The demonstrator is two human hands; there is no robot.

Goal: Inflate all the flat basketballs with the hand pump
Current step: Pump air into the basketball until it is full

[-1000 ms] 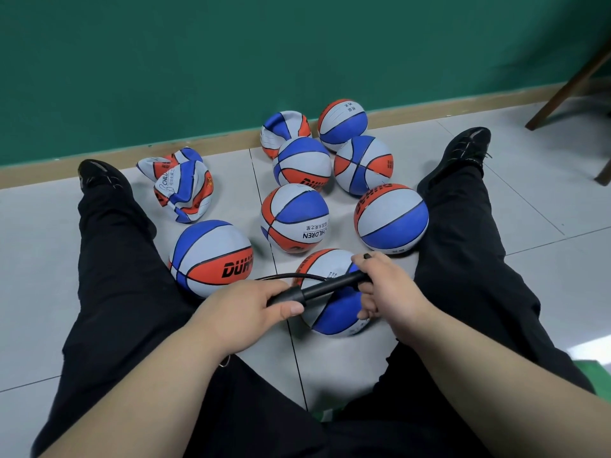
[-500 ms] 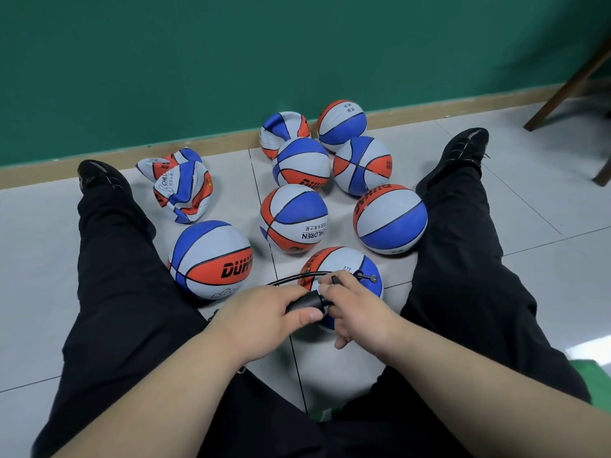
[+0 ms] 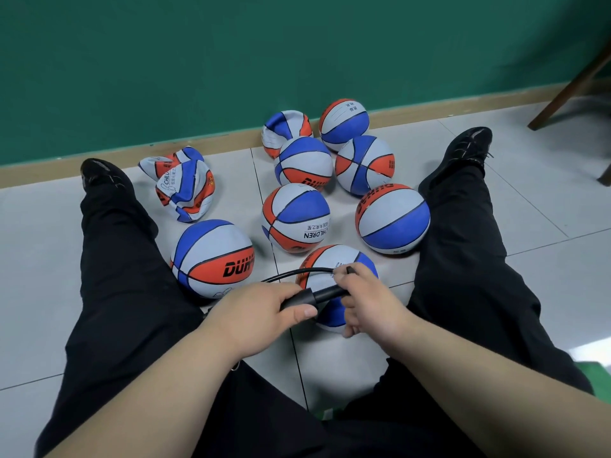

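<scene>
I sit on the floor with several red, white and blue basketballs between my legs. My left hand (image 3: 261, 312) grips the barrel of the black hand pump (image 3: 314, 297). My right hand (image 3: 367, 302) grips the pump's other end. The pump's thin black hose (image 3: 297, 272) arcs over the nearest ball (image 3: 334, 259), which lies right under my hands. Crumpled flat balls (image 3: 185, 190) lie at the far left, and one dented ball (image 3: 284, 127) sits by the wall. The other balls look round.
A round ball (image 3: 211, 256) rests against my left leg and another (image 3: 391, 218) against my right leg. A green wall with a wooden skirting board (image 3: 215, 140) closes the far side. Dark wooden furniture legs (image 3: 568, 90) stand at the far right.
My right hand pushed in toward my left hand half a second ago, then drew back out a little, exposing more of the pump between them. The balls have not moved.
</scene>
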